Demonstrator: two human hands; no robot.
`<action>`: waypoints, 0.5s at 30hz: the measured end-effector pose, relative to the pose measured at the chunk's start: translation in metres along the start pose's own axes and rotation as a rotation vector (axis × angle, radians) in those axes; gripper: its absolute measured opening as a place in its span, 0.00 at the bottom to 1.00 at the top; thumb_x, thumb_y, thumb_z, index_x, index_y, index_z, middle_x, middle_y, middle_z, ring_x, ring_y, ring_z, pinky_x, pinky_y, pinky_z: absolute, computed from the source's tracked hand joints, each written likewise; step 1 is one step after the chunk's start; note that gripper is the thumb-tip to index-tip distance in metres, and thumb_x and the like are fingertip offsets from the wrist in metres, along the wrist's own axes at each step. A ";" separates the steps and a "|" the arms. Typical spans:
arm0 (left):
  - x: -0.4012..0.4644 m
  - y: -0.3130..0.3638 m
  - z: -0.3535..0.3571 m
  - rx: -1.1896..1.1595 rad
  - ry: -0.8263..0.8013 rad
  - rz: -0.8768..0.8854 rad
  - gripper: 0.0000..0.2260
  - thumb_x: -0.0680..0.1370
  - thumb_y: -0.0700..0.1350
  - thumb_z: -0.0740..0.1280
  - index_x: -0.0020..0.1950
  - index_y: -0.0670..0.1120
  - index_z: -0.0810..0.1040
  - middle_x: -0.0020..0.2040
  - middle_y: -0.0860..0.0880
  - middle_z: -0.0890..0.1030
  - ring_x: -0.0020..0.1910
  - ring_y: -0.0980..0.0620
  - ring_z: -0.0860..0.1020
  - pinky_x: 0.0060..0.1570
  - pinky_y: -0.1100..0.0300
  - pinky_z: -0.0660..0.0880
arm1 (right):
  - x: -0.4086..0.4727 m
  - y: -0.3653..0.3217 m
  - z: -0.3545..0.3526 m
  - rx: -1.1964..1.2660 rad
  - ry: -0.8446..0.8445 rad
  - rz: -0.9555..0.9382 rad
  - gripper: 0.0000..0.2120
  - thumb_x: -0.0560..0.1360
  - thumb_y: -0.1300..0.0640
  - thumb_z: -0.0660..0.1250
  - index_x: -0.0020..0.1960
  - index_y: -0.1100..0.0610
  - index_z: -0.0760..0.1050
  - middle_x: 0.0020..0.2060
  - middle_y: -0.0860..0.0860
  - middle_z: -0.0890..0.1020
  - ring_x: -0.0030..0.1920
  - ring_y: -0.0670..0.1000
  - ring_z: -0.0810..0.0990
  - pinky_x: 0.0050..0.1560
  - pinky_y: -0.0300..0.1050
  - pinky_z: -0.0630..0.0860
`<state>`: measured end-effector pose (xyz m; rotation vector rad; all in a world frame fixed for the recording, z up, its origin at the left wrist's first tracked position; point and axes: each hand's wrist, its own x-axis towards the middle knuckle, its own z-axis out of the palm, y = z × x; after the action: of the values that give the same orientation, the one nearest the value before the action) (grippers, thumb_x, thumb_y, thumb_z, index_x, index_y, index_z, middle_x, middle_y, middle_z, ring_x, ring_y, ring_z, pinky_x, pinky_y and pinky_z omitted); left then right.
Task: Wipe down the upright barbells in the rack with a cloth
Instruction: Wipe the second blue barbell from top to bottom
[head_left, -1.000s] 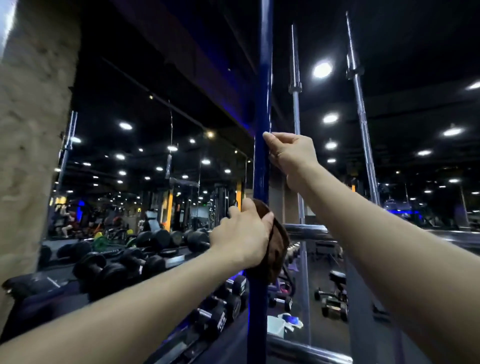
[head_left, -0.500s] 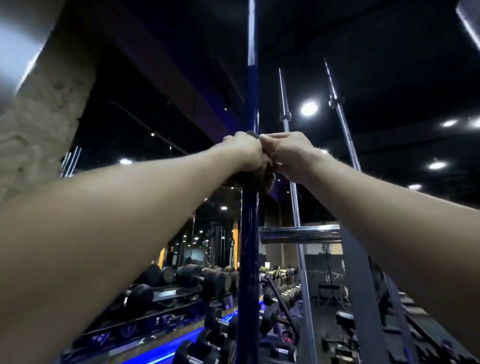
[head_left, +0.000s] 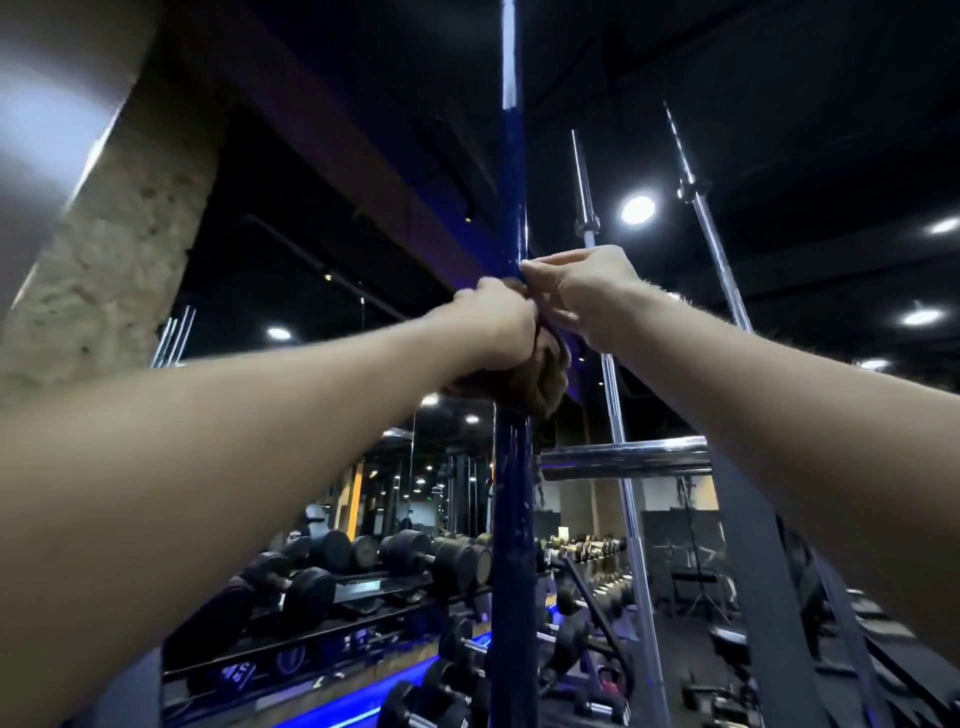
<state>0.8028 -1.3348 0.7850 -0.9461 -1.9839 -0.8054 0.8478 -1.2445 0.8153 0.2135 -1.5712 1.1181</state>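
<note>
The left hand (head_left: 493, 327) has its grip clenched around a brown cloth (head_left: 540, 384), wrapping it about the upright blue barbell (head_left: 511, 519), with folds of cloth bunching out just below and to the right of the grip. Touching it from the right, the right hand (head_left: 587, 291) grips the same bar, fingers curled around it. Right of both grips stand two chrome barbells (head_left: 618, 415), well apart from the hands, crossed by a chrome rack rail (head_left: 623, 460).

No text, brand or number can be read anywhere; the dark dumbbell rack shelf (head_left: 311, 654) carries pale round marks and smudged lettering along its front edge — too blurred to make out; the blue barbell (head_left: 511, 519) shows only scuffs — no label.
</note>
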 end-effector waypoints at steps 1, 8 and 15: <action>0.008 0.005 -0.004 -0.009 0.002 0.009 0.21 0.82 0.53 0.54 0.70 0.42 0.66 0.67 0.41 0.71 0.65 0.39 0.70 0.64 0.47 0.68 | 0.002 0.000 -0.001 -0.023 0.005 0.000 0.04 0.74 0.62 0.71 0.45 0.63 0.80 0.31 0.54 0.79 0.25 0.45 0.77 0.28 0.35 0.74; -0.042 -0.013 0.026 -0.050 -0.059 -0.036 0.19 0.82 0.56 0.50 0.67 0.44 0.63 0.67 0.39 0.68 0.65 0.38 0.69 0.61 0.48 0.66 | -0.003 0.011 -0.005 0.146 -0.042 0.056 0.05 0.74 0.63 0.70 0.50 0.63 0.80 0.33 0.54 0.80 0.26 0.47 0.77 0.27 0.35 0.74; -0.034 -0.010 0.012 0.059 0.015 -0.034 0.21 0.82 0.57 0.50 0.67 0.46 0.66 0.66 0.42 0.70 0.63 0.40 0.71 0.61 0.48 0.69 | -0.010 0.008 0.003 0.155 -0.020 0.012 0.02 0.74 0.62 0.71 0.46 0.60 0.79 0.34 0.54 0.81 0.26 0.46 0.77 0.27 0.34 0.74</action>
<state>0.8038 -1.3419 0.7480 -0.8717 -2.0041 -0.7665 0.8439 -1.2463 0.8029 0.3194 -1.5061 1.2519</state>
